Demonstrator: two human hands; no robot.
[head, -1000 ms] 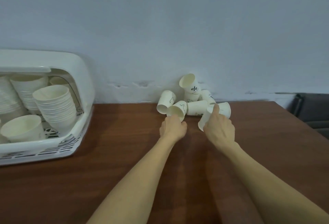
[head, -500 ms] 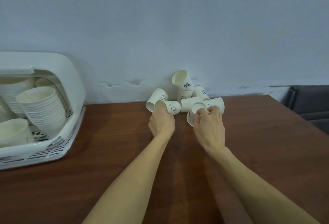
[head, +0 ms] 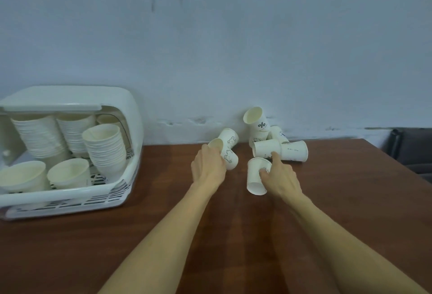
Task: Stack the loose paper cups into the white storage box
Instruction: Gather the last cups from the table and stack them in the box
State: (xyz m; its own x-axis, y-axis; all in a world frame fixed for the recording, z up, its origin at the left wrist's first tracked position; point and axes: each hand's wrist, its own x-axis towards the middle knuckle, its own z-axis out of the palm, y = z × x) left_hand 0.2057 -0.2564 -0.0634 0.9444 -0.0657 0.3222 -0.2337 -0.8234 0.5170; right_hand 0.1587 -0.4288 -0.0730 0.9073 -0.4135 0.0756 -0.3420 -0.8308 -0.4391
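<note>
Several loose white paper cups [head: 266,147] lie in a heap against the wall at the back of the brown table [head: 163,223]. My left hand [head: 208,166] grips a bear-printed cup [head: 230,157] lying on its side, with another bear cup [head: 230,138] just behind it. My right hand [head: 280,175] holds a tilted cup [head: 256,175] pulled away from the heap, its index finger pointing at the pile. The white storage box [head: 70,194] stands at the left, open toward me, with several stacks of cups [head: 104,146] inside.
A pale wall [head: 210,48] runs right behind the cups. A dark chair [head: 413,151] sits beyond the table's right edge. Bare brown tabletop lies between the box and my arms.
Both hands have taken hold of a cup each. The right hand has drawn its cup toward me, out of the heap. The view has swung left, showing more of the box.
</note>
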